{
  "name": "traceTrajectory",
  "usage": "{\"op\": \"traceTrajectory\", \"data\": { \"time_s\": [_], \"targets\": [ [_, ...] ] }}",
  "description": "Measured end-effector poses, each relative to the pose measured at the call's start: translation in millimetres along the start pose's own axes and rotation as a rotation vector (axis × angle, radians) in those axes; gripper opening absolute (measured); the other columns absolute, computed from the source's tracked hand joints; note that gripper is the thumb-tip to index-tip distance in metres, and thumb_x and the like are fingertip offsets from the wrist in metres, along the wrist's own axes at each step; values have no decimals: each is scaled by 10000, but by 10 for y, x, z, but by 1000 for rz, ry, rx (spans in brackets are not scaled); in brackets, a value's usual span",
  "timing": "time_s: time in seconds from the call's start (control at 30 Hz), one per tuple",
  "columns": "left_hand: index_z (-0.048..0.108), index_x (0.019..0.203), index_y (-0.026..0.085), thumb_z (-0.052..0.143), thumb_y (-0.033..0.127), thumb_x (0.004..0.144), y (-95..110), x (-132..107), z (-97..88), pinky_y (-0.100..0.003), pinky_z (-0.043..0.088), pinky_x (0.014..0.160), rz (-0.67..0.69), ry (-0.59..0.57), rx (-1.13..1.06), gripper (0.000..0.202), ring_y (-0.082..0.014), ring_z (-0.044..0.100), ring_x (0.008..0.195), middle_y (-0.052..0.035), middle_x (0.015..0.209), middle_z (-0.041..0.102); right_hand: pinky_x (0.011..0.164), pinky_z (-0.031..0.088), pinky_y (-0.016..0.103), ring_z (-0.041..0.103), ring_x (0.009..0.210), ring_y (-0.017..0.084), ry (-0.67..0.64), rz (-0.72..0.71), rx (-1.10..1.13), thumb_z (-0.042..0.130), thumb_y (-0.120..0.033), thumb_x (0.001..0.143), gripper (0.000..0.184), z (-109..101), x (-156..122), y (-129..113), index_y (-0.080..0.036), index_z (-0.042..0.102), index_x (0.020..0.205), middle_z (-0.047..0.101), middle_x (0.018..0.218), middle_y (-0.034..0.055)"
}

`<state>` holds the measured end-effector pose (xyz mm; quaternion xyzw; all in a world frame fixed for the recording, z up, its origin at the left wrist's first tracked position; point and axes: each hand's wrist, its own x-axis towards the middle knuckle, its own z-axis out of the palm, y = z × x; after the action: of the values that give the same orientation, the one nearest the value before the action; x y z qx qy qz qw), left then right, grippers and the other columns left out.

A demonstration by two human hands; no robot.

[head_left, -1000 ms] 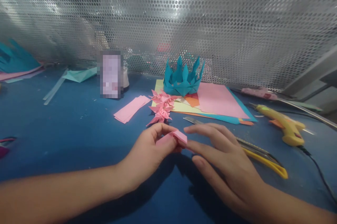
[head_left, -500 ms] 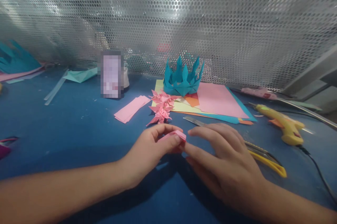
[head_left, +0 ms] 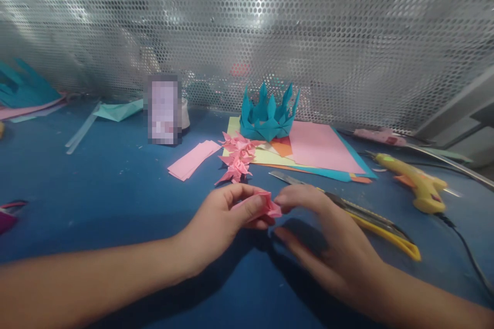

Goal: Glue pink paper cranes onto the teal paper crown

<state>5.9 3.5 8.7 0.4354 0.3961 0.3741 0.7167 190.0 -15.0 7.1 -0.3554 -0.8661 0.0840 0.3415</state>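
Note:
A small folded pink paper (head_left: pixel 273 206) is pinched between the thumb and fingers of my left hand (head_left: pixel 227 215), above the blue table. Its right end sticks out past my thumb; the rest is hidden in my grip. At that end, the bent index finger of my right hand (head_left: pixel 328 236) touches or nearly touches the paper, with the right thumb held apart below. Just beyond my left hand lies a cluster of pink folded paper pieces (head_left: pixel 236 156). To its left is a stack of pink paper strips (head_left: pixel 194 160).
A blue paper crown (head_left: pixel 267 120) stands on coloured sheets (head_left: pixel 324 146) at the back. A yellow utility knife (head_left: pixel 370 221), blade out, lies beside my right hand. Further right is a yellow glue gun (head_left: pixel 415 179) with its cord. A blurred-out phone-shaped object (head_left: pixel 164 110) stands back left.
The pink paper's right end has opened outward and shows more folds. My right hand's fingers have curled and its thumb has dropped away, uncovering more of the knife. My left hand has barely moved.

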Motion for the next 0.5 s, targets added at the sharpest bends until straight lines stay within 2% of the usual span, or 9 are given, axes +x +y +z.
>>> {"op": "traceTrajectory", "data": {
  "time_s": [0.1, 0.2, 0.33, 0.5],
  "targets": [
    [622, 912, 125, 630, 316, 787, 0, 7, 8, -197, 488, 693, 5, -4, 12, 228, -78, 604, 707, -12, 795, 653, 694, 505, 265, 582, 778, 137, -34, 221, 159, 557, -138, 803, 269, 30, 14, 13, -226, 467, 1041, 598, 899, 15],
    [606, 955, 129, 645, 279, 767, -13, -2, 11, -215, 492, 699, 9, -7, 47, 243, -84, 599, 707, -14, 823, 650, 613, 494, 234, 569, 684, 120, -120, 333, 257, 564, -183, 813, 112, 41, 48, 6, -228, 522, 907, 600, 789, -14],
    [595, 942, 140, 649, 195, 719, -21, -34, 7, -224, 469, 682, 2, 1, 171, 236, -88, 576, 690, 1, 819, 627, 591, 476, 225, 570, 649, 114, -133, 344, 253, 586, -172, 791, 73, 44, 60, -14, -213, 559, 845, 613, 735, -20],
    [556, 866, 156, 653, 158, 658, -19, -64, 5, -200, 393, 596, 25, -25, 271, 230, -75, 485, 634, 38, 728, 563, 608, 469, 237, 580, 661, 119, -111, 223, 144, 587, -157, 783, 70, 22, 49, -35, -207, 578, 831, 631, 742, -13]
  ]
}}
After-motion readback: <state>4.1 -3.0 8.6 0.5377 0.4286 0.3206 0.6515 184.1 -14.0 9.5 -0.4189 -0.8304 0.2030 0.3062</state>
